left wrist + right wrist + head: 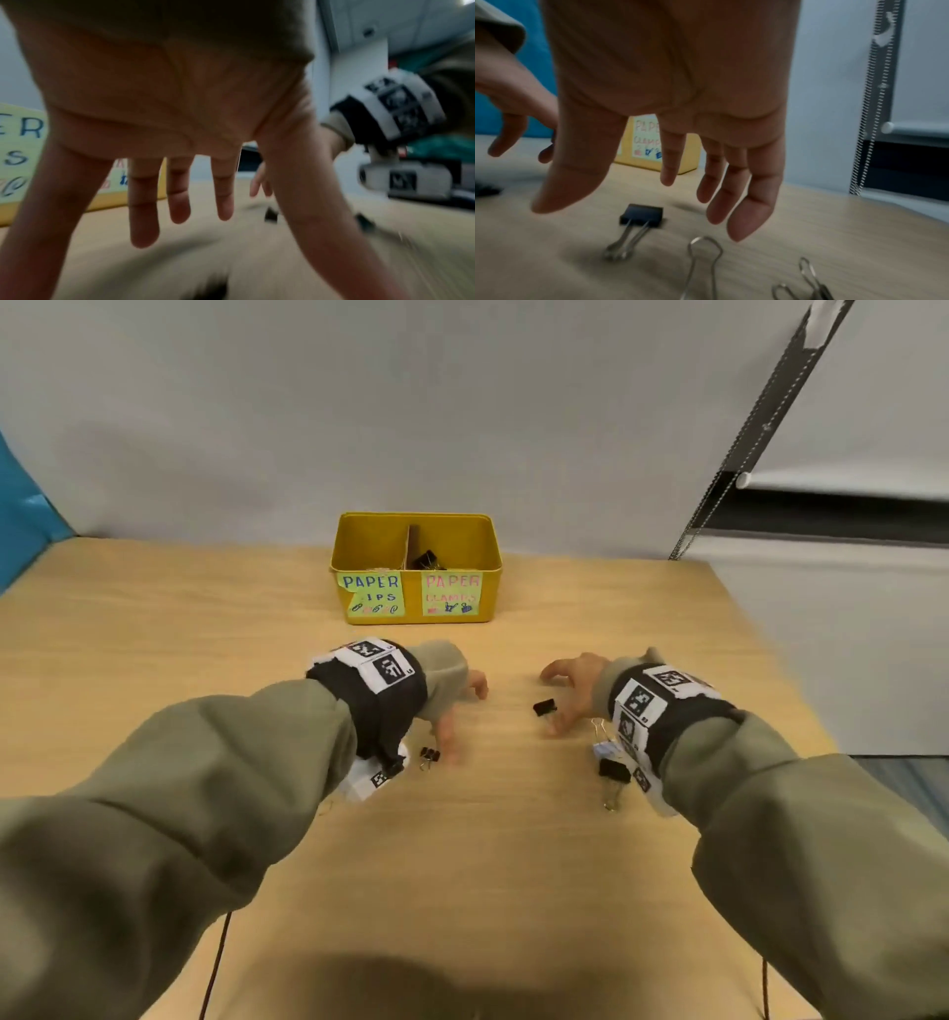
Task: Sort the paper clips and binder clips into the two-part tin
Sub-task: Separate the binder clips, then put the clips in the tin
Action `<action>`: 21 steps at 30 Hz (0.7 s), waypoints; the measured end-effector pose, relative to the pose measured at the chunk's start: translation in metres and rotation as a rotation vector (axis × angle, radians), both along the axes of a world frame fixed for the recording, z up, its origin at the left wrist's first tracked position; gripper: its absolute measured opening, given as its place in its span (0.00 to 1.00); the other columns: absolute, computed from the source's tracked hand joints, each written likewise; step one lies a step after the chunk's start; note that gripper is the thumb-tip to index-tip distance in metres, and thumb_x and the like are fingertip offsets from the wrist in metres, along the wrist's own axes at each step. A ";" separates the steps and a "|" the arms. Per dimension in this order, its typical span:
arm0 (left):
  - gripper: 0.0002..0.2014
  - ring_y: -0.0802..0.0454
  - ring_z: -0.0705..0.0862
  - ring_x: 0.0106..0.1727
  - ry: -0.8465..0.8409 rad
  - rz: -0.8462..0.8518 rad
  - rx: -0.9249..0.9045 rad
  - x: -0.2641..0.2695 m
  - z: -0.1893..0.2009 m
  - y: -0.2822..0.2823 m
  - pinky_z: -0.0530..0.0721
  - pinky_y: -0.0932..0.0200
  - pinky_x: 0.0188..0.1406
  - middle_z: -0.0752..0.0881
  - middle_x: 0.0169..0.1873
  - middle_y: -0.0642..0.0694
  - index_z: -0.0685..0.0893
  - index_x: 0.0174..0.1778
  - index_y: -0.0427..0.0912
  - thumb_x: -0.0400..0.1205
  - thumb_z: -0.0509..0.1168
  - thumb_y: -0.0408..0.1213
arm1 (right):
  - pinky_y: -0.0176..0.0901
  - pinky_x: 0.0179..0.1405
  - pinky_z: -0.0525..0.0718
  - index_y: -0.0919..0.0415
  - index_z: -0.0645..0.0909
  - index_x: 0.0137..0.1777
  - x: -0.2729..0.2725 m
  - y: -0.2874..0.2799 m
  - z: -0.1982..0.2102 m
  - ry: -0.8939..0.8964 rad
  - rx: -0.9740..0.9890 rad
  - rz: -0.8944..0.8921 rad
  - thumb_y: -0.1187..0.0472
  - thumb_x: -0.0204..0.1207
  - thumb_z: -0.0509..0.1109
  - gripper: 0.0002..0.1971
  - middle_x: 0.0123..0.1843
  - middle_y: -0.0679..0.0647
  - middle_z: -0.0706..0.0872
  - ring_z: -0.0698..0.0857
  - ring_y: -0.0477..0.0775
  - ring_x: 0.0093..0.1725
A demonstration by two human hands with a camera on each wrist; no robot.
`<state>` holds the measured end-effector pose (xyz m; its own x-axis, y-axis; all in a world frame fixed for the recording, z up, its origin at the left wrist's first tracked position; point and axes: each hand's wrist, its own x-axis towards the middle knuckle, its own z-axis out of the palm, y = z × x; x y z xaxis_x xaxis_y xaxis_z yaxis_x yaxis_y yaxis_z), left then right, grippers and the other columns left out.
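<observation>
1. Head view, nearest first: two olive sleeves reach forward over a wooden table, each wrist wrapped in a black band with printed markers.
2. A black binder clip lies just beside the right wrist, with a pale blue one, half hidden, close behind it.
3. Another small binder clip lies by the left thumb.
4. The left hand hovers palm down over the table; the left wrist view shows its fingers straight and spread, with nothing in them.
5. The right hand also hangs palm down, fingers loose and apart, holding nothing.
6. A black binder clip lies on the table just under the right hand, between thumb and fingers, untouched.
7. Farthest back, against the wall, stands the yellow tin, with a divider inside. Its left label reads "PAPER"; black clips lie in the right part.
</observation>
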<state>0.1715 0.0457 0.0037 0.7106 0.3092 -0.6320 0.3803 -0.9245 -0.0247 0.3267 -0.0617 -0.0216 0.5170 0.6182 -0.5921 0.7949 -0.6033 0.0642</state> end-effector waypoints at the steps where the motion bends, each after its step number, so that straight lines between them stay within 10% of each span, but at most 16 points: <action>1: 0.45 0.39 0.77 0.67 0.015 -0.008 0.037 -0.005 -0.006 -0.004 0.75 0.49 0.66 0.75 0.69 0.42 0.63 0.78 0.50 0.67 0.77 0.50 | 0.72 0.70 0.56 0.34 0.63 0.75 -0.009 -0.002 0.000 -0.040 -0.012 0.034 0.34 0.58 0.76 0.43 0.75 0.50 0.69 0.72 0.64 0.73; 6: 0.37 0.42 0.78 0.60 -0.043 0.040 0.059 -0.027 -0.028 -0.013 0.77 0.52 0.48 0.74 0.65 0.44 0.69 0.70 0.51 0.67 0.78 0.41 | 0.71 0.73 0.58 0.41 0.70 0.69 -0.033 -0.010 -0.018 0.000 0.057 0.092 0.45 0.69 0.74 0.28 0.63 0.51 0.71 0.77 0.60 0.66; 10: 0.22 0.45 0.80 0.57 -0.115 0.041 0.037 -0.034 -0.035 -0.013 0.79 0.52 0.56 0.81 0.61 0.46 0.78 0.61 0.48 0.72 0.73 0.40 | 0.66 0.70 0.73 0.53 0.81 0.59 -0.034 -0.006 -0.030 0.151 0.202 0.015 0.60 0.73 0.72 0.14 0.57 0.53 0.77 0.78 0.53 0.52; 16: 0.08 0.50 0.75 0.47 -0.154 0.163 -0.113 -0.035 -0.040 -0.011 0.73 0.59 0.45 0.78 0.48 0.49 0.77 0.47 0.48 0.76 0.67 0.34 | 0.66 0.72 0.67 0.44 0.81 0.43 -0.039 0.007 -0.024 0.114 0.282 -0.016 0.57 0.69 0.69 0.06 0.45 0.45 0.81 0.78 0.50 0.49; 21: 0.10 0.51 0.76 0.48 -0.254 0.245 -0.161 -0.036 -0.034 0.007 0.77 0.56 0.50 0.79 0.49 0.50 0.82 0.53 0.46 0.75 0.68 0.34 | 0.64 0.66 0.78 0.41 0.77 0.34 -0.034 0.055 0.017 0.229 0.761 -0.181 0.59 0.69 0.74 0.11 0.56 0.53 0.84 0.84 0.57 0.56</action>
